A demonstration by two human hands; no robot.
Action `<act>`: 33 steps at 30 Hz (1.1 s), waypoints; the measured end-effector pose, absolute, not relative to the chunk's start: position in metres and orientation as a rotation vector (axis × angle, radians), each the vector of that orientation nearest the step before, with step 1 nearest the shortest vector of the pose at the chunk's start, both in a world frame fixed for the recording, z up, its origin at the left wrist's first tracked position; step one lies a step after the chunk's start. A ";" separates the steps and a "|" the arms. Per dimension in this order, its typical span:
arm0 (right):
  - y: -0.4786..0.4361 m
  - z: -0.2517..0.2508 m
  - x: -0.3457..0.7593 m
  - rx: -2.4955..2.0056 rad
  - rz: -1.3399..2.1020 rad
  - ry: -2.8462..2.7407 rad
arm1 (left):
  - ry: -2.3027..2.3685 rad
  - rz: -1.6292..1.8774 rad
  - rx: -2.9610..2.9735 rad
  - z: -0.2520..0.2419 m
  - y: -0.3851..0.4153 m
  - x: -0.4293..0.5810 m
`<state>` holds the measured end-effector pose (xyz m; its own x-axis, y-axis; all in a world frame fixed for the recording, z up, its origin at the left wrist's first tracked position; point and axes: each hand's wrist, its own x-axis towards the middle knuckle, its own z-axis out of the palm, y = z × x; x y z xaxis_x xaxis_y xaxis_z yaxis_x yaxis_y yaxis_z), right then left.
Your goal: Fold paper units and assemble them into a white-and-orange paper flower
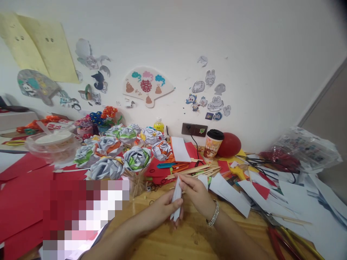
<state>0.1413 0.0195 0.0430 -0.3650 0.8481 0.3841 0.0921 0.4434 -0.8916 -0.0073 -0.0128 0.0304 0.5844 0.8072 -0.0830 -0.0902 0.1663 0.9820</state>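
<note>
A narrow bundle of folded white paper [176, 198] stands tilted between my hands, above the wooden table [200, 238]. Wrapped around its lower part is my left hand [166, 207], thumb across the front. My right hand [195, 189], with a beaded bracelet [213, 213] at the wrist, pinches the paper near its top end. Just beyond lie thin wooden sticks [193, 171] and a stack of white paper strips [181, 150]. Several folded paper flowers [137, 159] in white with green, orange and yellow stand to the left.
Red paper sheets [24, 202] cover the left side beside a pixelated bright device. Pliers [276, 227] lie at right among loose white paper [306, 216]. A lidded cup [213, 144] and a red balloon [230, 144] stand near the wall; a plastic bag [306, 148] lies at far right.
</note>
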 end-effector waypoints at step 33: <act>0.014 0.042 0.131 -0.813 1.244 -1.405 | 0.924 0.973 1.248 0.025 -0.013 0.000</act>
<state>0.1308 0.0137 0.0418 -0.2264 0.9389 0.2592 -0.1434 0.2311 -0.9623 -0.0005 -0.0132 0.0246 0.3250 0.9452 -0.0318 -0.0810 0.0614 0.9948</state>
